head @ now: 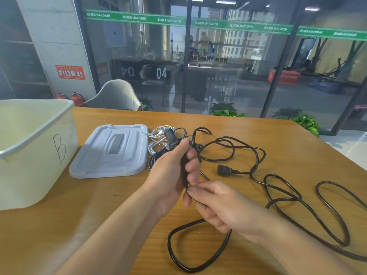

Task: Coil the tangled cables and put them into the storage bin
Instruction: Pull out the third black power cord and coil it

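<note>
Desk (258,132) of warm wood fills the lower view before us, its far edge running along a glass wall (228,56) and its right corner cut off near potted plants (305,120). On the glass we read a green strip printed "MAXIMUM" again and again, and white "04" marks lower down.

At the left edge stands the white storage bin (29,151), open at the top, a hand-drawn "B" on the side facing us. Just beside it lies its pale grey lid (111,151), flat, long axis running away from us. Bare wood lies open in front of the bin and lid.

We see the black power cable (297,197) sprawled in loose loops over the right half, one loop reaching the right border, another curling toward the near edge. Its plug (223,170) lies flat, pointing left. Behind our hands sits a small heap of white cables (158,135) mixed with more black cord, touching the lid's right side.

Our left hand (170,173) grips a folded bundle of the black cable, held roughly upright, fingers curled round it. Our right hand (224,207) pinches the same cable just below, fingertips meeting the left hand's.
</note>
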Action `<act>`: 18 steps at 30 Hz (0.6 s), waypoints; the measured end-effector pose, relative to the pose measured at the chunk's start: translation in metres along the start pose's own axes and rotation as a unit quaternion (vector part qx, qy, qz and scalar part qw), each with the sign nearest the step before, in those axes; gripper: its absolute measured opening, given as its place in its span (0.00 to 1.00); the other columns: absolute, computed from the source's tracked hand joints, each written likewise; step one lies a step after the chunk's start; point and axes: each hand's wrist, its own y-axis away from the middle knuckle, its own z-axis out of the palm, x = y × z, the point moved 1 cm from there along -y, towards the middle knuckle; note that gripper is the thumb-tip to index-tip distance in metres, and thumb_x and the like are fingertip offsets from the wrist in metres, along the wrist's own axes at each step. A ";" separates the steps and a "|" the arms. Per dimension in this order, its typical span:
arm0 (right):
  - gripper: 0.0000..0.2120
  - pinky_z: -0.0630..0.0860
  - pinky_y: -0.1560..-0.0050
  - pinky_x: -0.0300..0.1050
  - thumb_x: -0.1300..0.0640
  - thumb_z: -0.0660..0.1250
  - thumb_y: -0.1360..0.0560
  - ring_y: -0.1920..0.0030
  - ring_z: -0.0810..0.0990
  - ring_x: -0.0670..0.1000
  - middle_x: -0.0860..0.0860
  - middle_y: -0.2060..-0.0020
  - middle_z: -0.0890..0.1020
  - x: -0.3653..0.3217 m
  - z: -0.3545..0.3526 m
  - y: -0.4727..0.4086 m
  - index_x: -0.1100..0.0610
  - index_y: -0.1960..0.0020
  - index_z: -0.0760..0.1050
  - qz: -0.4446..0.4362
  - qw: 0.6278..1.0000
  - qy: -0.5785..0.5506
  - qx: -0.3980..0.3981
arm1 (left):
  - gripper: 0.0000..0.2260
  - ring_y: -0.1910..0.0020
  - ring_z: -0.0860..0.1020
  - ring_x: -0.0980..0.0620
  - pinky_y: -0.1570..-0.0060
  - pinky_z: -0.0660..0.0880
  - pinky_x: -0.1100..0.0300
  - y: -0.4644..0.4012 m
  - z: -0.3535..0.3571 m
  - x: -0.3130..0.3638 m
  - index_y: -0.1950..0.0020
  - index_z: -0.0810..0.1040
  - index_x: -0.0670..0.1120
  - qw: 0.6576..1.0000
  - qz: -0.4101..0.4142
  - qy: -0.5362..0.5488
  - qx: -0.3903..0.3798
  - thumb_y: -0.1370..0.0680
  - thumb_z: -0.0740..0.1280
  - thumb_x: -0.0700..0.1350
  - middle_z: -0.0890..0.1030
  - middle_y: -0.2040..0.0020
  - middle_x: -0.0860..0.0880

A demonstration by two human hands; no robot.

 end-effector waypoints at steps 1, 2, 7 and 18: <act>0.19 0.55 0.77 0.37 0.39 0.60 0.15 0.74 0.55 0.46 0.45 0.72 0.62 0.002 -0.002 -0.001 0.49 0.54 0.81 0.000 1.000 0.011 -0.007 | 0.19 0.75 0.62 0.53 0.76 0.64 0.62 0.000 0.001 0.000 0.62 0.71 0.49 1.000 -0.001 0.003 -0.003 0.15 0.61 0.57 0.63 0.70 0.52; 0.21 0.55 0.77 0.37 0.36 0.60 0.17 0.74 0.55 0.46 0.45 0.72 0.62 0.004 -0.004 -0.003 0.50 0.54 0.82 0.002 0.999 0.026 -0.018 | 0.20 0.75 0.58 0.54 0.76 0.62 0.62 0.000 0.002 0.001 0.64 0.71 0.49 1.000 -0.002 -0.003 -0.008 0.15 0.61 0.56 0.61 0.70 0.53; 0.27 0.68 0.72 0.40 0.28 0.68 0.25 0.72 0.62 0.50 0.54 0.72 0.67 0.008 -0.038 -0.006 0.51 0.64 0.81 0.006 0.995 0.086 -0.053 | 0.20 0.76 0.56 0.55 0.77 0.56 0.63 0.006 0.004 0.010 0.66 0.69 0.51 0.993 -0.029 -0.038 -0.109 0.15 0.60 0.57 0.59 0.71 0.55; 0.26 0.73 0.66 0.41 0.28 0.71 0.28 0.70 0.71 0.48 0.48 0.71 0.72 0.014 -0.122 0.021 0.52 0.61 0.82 0.026 0.969 0.238 0.062 | 0.18 0.77 0.58 0.59 0.76 0.56 0.65 0.021 0.006 0.021 0.65 0.69 0.52 0.949 -0.084 -0.115 -0.281 0.17 0.58 0.56 0.62 0.73 0.57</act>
